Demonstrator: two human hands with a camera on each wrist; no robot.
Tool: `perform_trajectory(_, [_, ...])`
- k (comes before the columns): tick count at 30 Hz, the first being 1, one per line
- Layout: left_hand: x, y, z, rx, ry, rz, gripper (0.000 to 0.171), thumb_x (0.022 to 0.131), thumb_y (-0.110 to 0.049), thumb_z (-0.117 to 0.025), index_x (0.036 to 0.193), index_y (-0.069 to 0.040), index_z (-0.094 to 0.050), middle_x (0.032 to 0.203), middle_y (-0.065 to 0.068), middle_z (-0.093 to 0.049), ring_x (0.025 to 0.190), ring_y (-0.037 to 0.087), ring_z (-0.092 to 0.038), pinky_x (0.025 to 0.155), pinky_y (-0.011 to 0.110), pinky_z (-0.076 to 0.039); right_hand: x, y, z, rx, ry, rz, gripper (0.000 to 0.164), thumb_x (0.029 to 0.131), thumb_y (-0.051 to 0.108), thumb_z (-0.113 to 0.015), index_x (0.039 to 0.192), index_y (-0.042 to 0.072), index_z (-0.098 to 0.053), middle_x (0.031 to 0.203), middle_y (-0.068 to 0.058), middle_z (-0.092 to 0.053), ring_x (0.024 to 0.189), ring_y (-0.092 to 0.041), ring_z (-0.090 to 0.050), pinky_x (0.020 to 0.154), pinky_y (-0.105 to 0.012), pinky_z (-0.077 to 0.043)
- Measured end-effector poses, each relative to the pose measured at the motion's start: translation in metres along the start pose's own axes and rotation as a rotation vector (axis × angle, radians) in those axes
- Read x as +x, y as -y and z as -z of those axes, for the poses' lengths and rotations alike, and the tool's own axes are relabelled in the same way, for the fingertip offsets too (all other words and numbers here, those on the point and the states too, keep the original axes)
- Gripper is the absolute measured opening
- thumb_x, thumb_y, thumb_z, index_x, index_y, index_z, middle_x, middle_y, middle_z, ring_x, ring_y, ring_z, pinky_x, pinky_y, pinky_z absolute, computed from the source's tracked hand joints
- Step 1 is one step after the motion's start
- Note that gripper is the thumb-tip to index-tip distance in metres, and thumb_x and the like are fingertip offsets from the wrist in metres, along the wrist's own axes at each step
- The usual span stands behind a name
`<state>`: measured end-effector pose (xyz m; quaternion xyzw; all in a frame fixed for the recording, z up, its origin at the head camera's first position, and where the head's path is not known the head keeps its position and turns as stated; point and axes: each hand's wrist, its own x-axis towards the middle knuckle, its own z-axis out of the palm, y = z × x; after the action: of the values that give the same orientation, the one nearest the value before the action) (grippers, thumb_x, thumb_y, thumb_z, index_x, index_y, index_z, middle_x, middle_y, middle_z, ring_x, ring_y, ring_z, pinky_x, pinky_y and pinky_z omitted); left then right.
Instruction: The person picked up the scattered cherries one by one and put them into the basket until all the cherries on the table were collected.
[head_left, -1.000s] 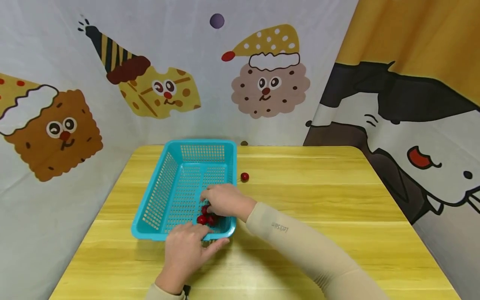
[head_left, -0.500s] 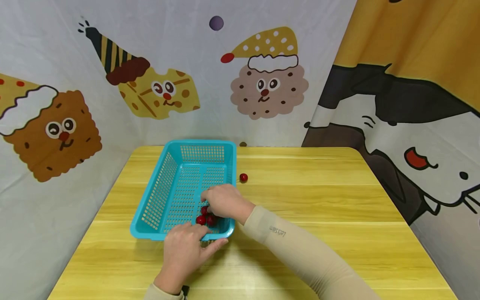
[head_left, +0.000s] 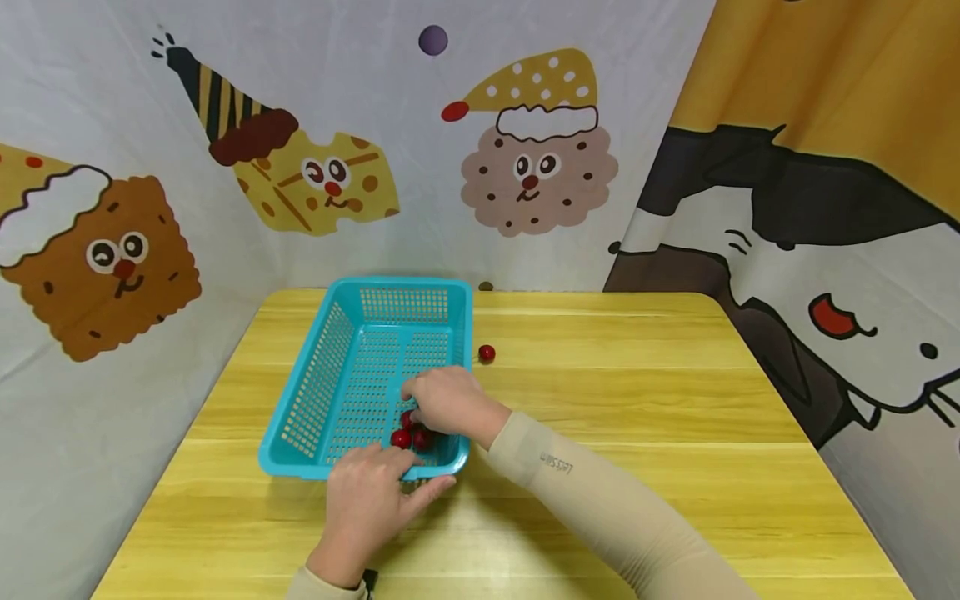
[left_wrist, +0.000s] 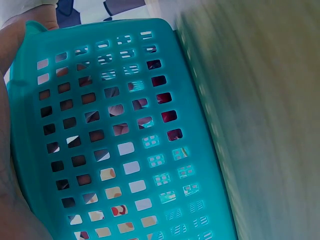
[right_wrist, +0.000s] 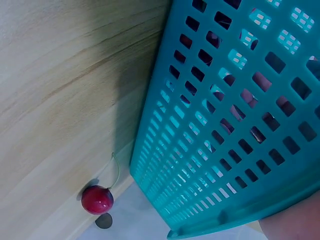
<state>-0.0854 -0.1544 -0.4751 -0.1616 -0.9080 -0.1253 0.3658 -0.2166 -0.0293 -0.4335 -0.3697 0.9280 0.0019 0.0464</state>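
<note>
A turquoise plastic basket (head_left: 300, 367) with latticed walls stands on the table's left half. Several dark red cherries (head_left: 401, 438) lie in its near right corner; red also shows through the wall holes in the left wrist view. My left hand (head_left: 367, 492) grips the near rim, fingers over it and thumb along the outside. Over the right rim my right hand (head_left: 453, 404) reaches in, bent fingers down at the cherries. Its fingertips are partly hidden, so I cannot tell whether they pinch one. Outside the basket's right wall lies one cherry (right_wrist: 97, 200) with a thin green stem.
The wood-grain table (head_left: 637, 375) stretches to the right of the basket. Behind it hangs a white cloth (head_left: 420, 167) printed with cartoon biscuits and cheese. Another cartoon-printed cloth (head_left: 810, 250) with a yellow top hangs along the right side.
Both hands keep their places at the basket, and the cherries stay put. Only the head view shifts slightly.
</note>
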Motion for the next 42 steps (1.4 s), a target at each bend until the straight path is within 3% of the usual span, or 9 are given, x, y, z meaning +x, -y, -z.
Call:
perform_trajectory(10, [0.0,0.0,0.001,-0.001,-0.012,-0.001,0.054,0.067,-0.076,-0.069,0.063,-0.022,-0.067,0.056,-0.008,-0.062,0.049,0.014,-0.052,0.046,0.027,-0.036,-0.002,0.001,0.002,0.007,-0.038,0.016,0.031,0.092,0.044,-0.068,0.12,0.032,-0.069,0.119,0.011,-0.071,0.108,-0.012,-0.066,0.09,-0.034,-0.054])
perform_trajectory(23, [0.0,0.0,0.001,-0.003,-0.005,0.002,0.051,0.064,-0.073,-0.074,0.065,-0.023,-0.07,0.058,-0.008,-0.064,0.05,0.014,-0.054,0.047,0.028,-0.038,-0.003,0.002,0.006,0.016,-0.07,0.035,0.028,0.092,0.041,-0.068,0.118,0.03,-0.07,0.117,0.011,-0.072,0.105,-0.012,-0.067,0.088,-0.032,-0.054])
perform_trajectory(28, [0.0,0.0,0.001,-0.002,-0.009,-0.003,0.053,0.068,-0.076,-0.069,0.064,-0.023,-0.069,0.057,-0.008,-0.064,0.049,0.014,-0.053,0.046,0.027,-0.037,-0.004,0.0,0.004,0.022,-0.088,0.044,0.03,0.093,0.043,-0.067,0.119,0.03,-0.069,0.118,0.012,-0.071,0.106,-0.011,-0.066,0.091,-0.031,-0.053])
perform_trajectory(36, [0.0,0.001,0.001,0.007,-0.008,-0.006,0.054,0.068,-0.077,-0.068,0.063,-0.023,-0.068,0.056,-0.008,-0.062,0.049,0.014,-0.052,0.045,0.026,-0.035,-0.005,-0.004,0.002,0.1,-0.156,0.068,0.028,0.095,0.039,-0.064,0.12,0.027,-0.069,0.117,0.011,-0.071,0.108,-0.012,-0.066,0.097,-0.034,-0.051])
perform_trajectory(42, [0.0,0.001,0.0,0.008,0.008,0.001,0.056,0.071,-0.079,-0.065,0.064,-0.023,-0.069,0.056,-0.008,-0.063,0.049,0.013,-0.052,0.045,0.025,-0.036,-0.007,-0.011,0.005,0.224,-0.246,0.109,0.026,0.098,0.035,-0.062,0.119,0.022,-0.068,0.117,0.008,-0.071,0.112,-0.012,-0.065,0.103,-0.034,-0.048])
